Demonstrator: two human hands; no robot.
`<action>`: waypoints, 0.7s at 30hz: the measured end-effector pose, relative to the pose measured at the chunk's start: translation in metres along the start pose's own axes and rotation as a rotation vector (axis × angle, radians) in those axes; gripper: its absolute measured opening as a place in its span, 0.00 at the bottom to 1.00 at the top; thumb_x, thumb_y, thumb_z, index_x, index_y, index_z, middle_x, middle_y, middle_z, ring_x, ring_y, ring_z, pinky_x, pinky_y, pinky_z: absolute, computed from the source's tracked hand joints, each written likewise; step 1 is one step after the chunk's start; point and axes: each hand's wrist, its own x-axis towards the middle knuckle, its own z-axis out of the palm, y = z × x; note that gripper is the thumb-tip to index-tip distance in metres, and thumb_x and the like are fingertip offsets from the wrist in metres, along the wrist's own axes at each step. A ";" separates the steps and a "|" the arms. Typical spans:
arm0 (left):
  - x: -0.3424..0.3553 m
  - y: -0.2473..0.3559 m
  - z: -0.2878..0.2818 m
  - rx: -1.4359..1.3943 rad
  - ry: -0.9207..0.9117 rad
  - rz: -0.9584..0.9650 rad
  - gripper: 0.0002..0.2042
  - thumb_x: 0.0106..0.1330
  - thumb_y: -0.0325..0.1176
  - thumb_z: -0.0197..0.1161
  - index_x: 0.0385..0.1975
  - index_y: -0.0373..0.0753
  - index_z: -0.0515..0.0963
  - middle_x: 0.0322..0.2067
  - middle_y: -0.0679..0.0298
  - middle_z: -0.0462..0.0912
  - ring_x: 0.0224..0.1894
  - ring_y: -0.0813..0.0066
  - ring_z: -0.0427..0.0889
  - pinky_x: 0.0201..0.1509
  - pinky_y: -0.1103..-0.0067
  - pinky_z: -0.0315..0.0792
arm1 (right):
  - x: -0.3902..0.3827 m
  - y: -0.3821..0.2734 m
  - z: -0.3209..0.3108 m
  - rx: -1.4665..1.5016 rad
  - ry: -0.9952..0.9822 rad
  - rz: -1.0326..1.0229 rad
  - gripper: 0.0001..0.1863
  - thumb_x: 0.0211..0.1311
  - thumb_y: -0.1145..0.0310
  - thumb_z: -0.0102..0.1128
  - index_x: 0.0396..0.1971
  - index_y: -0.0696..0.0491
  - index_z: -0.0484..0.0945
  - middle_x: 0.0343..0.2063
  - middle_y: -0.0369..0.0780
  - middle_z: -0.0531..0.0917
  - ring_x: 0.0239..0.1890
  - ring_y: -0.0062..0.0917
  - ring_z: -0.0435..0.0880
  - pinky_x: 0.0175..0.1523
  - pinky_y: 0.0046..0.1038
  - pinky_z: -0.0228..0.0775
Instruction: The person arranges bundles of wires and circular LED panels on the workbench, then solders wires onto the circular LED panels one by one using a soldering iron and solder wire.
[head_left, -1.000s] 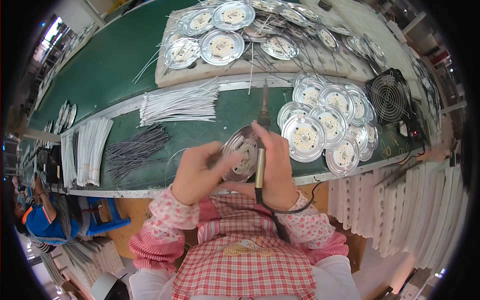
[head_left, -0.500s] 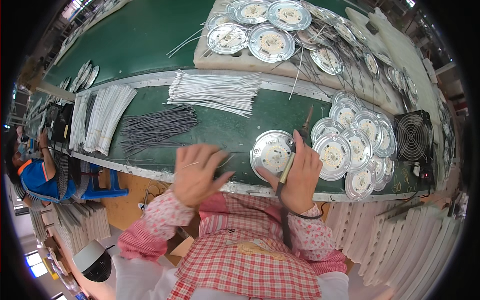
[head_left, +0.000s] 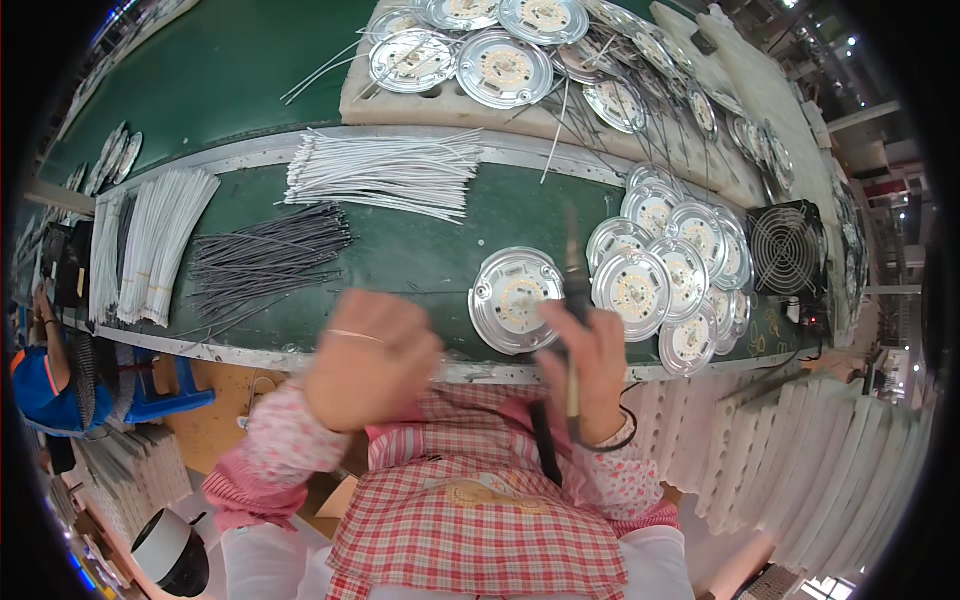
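Note:
My right hand point(head_left: 597, 365) is closed around a soldering iron point(head_left: 573, 395), its tip pointing away from me and its cable hanging over my wrist. Just left of the iron, a round silver lamp plate point(head_left: 515, 300) with a light LED board lies on the green bench. My left hand point(head_left: 372, 350) is at the bench's front edge, smeared by motion, with its fingers curled in. A thin pale wire crosses its back; what lies between the fingertips is hidden. One dark lead runs along the bench between this hand and the plate.
Bundles of white wires point(head_left: 385, 172) and dark grey wires point(head_left: 268, 252) lie to the left. More lamp plates point(head_left: 632, 290) are heaped at right beside a black fan point(head_left: 787, 248). A foam slab point(head_left: 440, 108) carries wired plates at the back. Another person point(head_left: 62, 385) sits far left.
The view has shifted, moving the bench leftward in the picture. My left hand has gone from spread fingers to curled. The iron has turned more upright in my right hand.

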 end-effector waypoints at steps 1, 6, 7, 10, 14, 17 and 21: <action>0.013 0.014 0.004 -0.065 -0.059 0.112 0.11 0.49 0.37 0.68 0.28 0.42 0.74 0.31 0.63 0.75 0.36 0.64 0.73 0.39 0.68 0.64 | 0.001 -0.006 -0.004 0.008 -0.091 -0.007 0.22 0.44 0.73 0.73 0.43 0.47 0.82 0.38 0.44 0.77 0.40 0.39 0.76 0.44 0.37 0.69; 0.030 0.033 0.018 -0.191 -0.060 0.070 0.13 0.56 0.40 0.68 0.32 0.39 0.75 0.32 0.63 0.75 0.38 0.68 0.74 0.43 0.71 0.65 | -0.021 0.002 -0.014 0.017 -0.125 -0.061 0.16 0.41 0.75 0.74 0.35 0.50 0.83 0.36 0.43 0.76 0.39 0.39 0.76 0.40 0.37 0.69; 0.028 0.031 0.018 -0.154 -0.100 0.060 0.13 0.56 0.40 0.68 0.32 0.39 0.75 0.32 0.64 0.75 0.38 0.68 0.75 0.44 0.71 0.65 | -0.025 0.005 -0.014 0.031 -0.106 -0.027 0.16 0.41 0.75 0.74 0.34 0.50 0.82 0.36 0.43 0.76 0.39 0.39 0.76 0.40 0.37 0.69; 0.027 0.037 0.023 -0.122 -0.161 0.078 0.13 0.57 0.40 0.68 0.31 0.39 0.75 0.33 0.65 0.75 0.38 0.68 0.75 0.45 0.71 0.65 | -0.019 -0.001 -0.010 0.032 -0.066 -0.005 0.15 0.41 0.75 0.73 0.33 0.49 0.82 0.34 0.41 0.76 0.37 0.38 0.76 0.39 0.35 0.68; 0.033 0.036 0.023 -0.213 -0.079 0.038 0.09 0.58 0.36 0.67 0.28 0.40 0.74 0.29 0.66 0.75 0.33 0.67 0.74 0.43 0.71 0.64 | -0.025 0.001 -0.005 0.082 -0.147 -0.084 0.16 0.42 0.73 0.74 0.35 0.47 0.81 0.30 0.41 0.74 0.35 0.38 0.75 0.37 0.33 0.67; 0.023 0.018 0.017 -0.360 -0.119 0.017 0.08 0.58 0.33 0.67 0.24 0.41 0.74 0.25 0.66 0.74 0.30 0.65 0.74 0.43 0.70 0.64 | -0.027 0.010 -0.016 0.159 -0.089 0.061 0.14 0.46 0.73 0.72 0.35 0.46 0.81 0.29 0.41 0.72 0.33 0.38 0.74 0.37 0.33 0.67; 0.032 -0.004 0.014 -0.240 -0.002 -0.204 0.10 0.58 0.31 0.67 0.18 0.41 0.74 0.24 0.67 0.75 0.30 0.65 0.74 0.45 0.67 0.62 | -0.013 0.022 -0.039 0.445 0.018 0.376 0.20 0.55 0.76 0.67 0.50 0.59 0.77 0.40 0.46 0.83 0.37 0.31 0.83 0.41 0.34 0.75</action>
